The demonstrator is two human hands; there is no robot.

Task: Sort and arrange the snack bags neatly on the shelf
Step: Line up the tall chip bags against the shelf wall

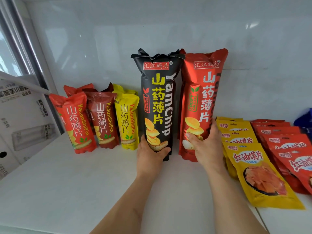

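The setting is a stockroom or small retail display area, though the exact type cannot be confirmed. Indicators: a white shelf [50,191] backed by a glossy white wall panel [152,31]; multiple identical packaged snacks grouped by type, including small upright yam chip bags [101,119] at left, tall yam chip bags [158,102] at centre, and overlapping rows of flat yellow pouches [253,169] and red pouches [290,149] at right; a printed cardboard carton [22,119] at the left edge.
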